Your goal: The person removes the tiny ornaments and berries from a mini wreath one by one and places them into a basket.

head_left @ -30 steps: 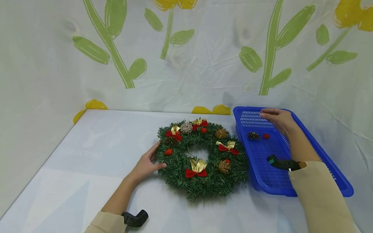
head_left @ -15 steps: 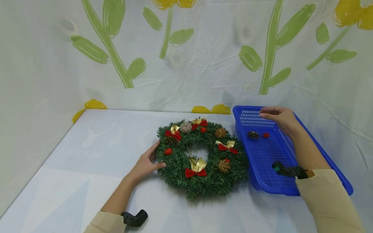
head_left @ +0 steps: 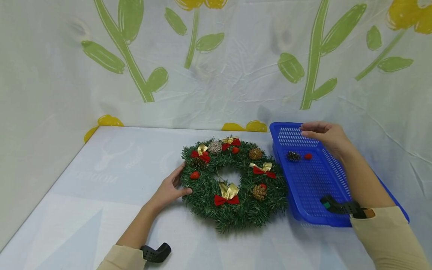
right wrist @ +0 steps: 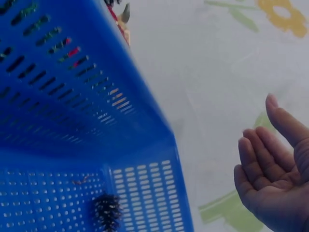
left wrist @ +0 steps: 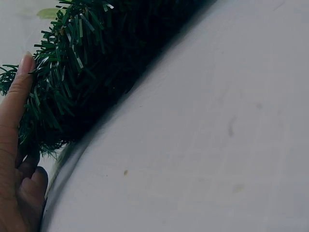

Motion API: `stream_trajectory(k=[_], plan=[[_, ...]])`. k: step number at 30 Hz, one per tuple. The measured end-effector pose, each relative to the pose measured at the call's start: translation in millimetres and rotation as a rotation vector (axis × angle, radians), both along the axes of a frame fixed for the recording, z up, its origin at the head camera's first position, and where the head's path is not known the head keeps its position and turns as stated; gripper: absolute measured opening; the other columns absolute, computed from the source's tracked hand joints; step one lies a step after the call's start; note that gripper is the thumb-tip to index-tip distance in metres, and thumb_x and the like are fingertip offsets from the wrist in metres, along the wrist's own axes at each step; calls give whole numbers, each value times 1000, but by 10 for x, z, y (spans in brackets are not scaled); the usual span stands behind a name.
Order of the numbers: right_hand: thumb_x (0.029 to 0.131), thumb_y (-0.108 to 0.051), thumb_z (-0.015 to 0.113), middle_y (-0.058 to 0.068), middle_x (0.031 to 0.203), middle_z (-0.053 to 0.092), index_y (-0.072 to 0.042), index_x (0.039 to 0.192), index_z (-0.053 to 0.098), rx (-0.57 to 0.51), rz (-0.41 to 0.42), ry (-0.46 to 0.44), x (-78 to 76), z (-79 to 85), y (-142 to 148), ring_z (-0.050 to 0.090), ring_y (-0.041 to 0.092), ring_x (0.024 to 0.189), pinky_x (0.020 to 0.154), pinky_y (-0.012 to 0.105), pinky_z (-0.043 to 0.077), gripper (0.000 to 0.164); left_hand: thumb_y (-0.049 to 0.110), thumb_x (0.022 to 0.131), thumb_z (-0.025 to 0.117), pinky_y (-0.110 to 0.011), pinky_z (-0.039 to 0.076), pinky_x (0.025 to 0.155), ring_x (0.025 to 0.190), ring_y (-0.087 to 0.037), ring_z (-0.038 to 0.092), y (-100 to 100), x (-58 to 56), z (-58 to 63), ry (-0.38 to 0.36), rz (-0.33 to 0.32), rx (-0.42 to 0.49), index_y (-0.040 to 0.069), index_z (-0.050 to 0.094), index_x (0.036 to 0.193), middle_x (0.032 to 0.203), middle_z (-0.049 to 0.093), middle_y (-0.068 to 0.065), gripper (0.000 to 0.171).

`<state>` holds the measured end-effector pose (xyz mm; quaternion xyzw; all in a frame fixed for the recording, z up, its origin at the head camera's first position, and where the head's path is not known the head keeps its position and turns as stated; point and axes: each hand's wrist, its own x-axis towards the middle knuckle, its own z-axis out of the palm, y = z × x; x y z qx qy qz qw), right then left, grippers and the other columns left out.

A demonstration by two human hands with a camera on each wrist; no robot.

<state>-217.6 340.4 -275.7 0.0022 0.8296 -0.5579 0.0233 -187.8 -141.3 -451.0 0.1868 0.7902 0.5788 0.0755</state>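
Note:
A green Christmas wreath (head_left: 206,206) lies on the white table, decorated with red-and-gold bows, pine cones and red berries. My left hand (head_left: 170,190) holds its left edge; the thumb lies along the top, and in the left wrist view the other fingers curl in below the greenery (left wrist: 91,58). Over the far end of a blue plastic basket (head_left: 300,210) hovers my right hand (head_left: 332,139), fingers loosely bent. Its palm (right wrist: 280,188) shows bare in the right wrist view. On the basket floor sit a dark pine cone (head_left: 293,156) and a red berry (head_left: 308,156).
The basket's raised left wall (head_left: 285,176) stands right beside the wreath. Behind the table hangs a white cloth backdrop (head_left: 229,90) printed with green stems and yellow flowers. White table surface (head_left: 118,168) stretches to the left of the wreath.
My right forearm and sleeve have swung to the right and toward me, while the hand stays above the basket's far end. My left hand and the wreath have kept their place.

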Motion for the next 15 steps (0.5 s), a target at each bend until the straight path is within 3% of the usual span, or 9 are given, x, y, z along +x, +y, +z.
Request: stream_trajectory(k=[9,15], plan=[[89,-23,68,-23,100,67,-13,118,66,102,29,60,181,45,-177,61,-3,98,83,7,45,31,33,78,77,-47,25,113,140,-40,20,3,-1,6,-3,-4,3,9,20,152,156,16,-19,97],[88,-15,69,-20,102,68,-7,120,65,92,82,141,301,31,-311,63,-1,97,82,9,50,33,35,77,77,-47,25,113,140,-40,20,-2,6,3,-2,-1,0,10,20,152,156,16,-19,97]])
